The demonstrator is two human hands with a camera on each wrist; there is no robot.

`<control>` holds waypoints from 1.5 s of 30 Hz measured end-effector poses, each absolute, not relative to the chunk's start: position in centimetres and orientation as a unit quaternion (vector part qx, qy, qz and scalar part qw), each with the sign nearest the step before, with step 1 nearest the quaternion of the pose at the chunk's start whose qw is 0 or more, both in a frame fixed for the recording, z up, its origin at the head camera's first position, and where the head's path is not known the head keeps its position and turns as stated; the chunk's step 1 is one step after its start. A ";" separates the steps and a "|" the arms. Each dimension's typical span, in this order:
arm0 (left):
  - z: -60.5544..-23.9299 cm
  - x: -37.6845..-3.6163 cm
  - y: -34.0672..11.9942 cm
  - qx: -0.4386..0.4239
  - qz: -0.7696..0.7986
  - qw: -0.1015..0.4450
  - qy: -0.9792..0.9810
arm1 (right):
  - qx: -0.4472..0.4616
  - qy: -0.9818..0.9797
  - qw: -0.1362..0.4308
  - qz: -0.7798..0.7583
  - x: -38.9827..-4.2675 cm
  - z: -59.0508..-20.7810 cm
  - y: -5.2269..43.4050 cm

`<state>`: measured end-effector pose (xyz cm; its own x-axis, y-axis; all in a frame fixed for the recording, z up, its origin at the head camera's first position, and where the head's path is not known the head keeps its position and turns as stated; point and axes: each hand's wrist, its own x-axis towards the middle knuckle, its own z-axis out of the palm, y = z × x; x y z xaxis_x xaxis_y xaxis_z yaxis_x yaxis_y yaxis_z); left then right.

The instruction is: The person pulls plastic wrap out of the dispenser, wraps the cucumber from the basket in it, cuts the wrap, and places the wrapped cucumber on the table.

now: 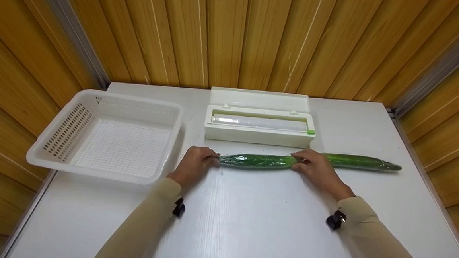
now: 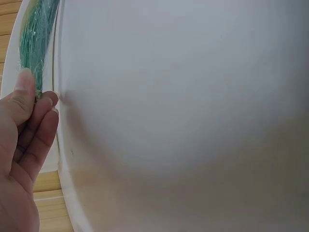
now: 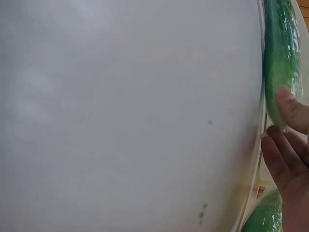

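Observation:
A green cucumber point(image 1: 257, 161) in clear plastic wrap lies crosswise on the white table, stretched between both hands. Its left end, where the film gathers into creases, is pinched by my left hand point(image 1: 196, 163) between thumb and fingers. My right hand point(image 1: 318, 169) holds the paler right end, the thumb point(image 3: 289, 108) on top and the fingers beneath. A second wrapped cucumber point(image 1: 365, 163) lies just beyond the right hand, nearly in line with the first; part of it also shows in the right wrist view.
Behind the cucumbers stands a white wrap dispenser point(image 1: 259, 136), lid raised, with a film roll point(image 1: 259, 123) inside and a green slider point(image 1: 311, 132) at its right corner. At the left is a white plastic basket point(image 1: 121, 146). Wood-look panels point(image 1: 243, 38) enclose the table.

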<state>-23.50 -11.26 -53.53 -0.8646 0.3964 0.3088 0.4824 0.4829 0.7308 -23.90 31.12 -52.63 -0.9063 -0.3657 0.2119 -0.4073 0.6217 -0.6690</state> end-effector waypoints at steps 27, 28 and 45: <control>-53.3 -23.5 -11.4 -0.238 -0.445 0.000 -0.864 | 0.203 -0.871 0.040 0.446 -24.3 -53.3 31.4; -53.3 -23.5 -11.3 -0.237 -0.448 -0.005 -0.862 | 0.201 -0.872 0.038 0.445 -24.3 -53.3 31.4; -53.5 -23.6 -11.3 -0.289 -0.347 0.065 -0.890 | 0.207 -0.889 0.018 0.409 -23.8 -53.0 31.9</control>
<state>-23.62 -11.26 -53.47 -0.8250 0.4689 0.3153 0.5586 0.5924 0.5806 -23.82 31.90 -52.96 -0.9139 -0.3530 0.2005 -0.3819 0.5804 -0.7192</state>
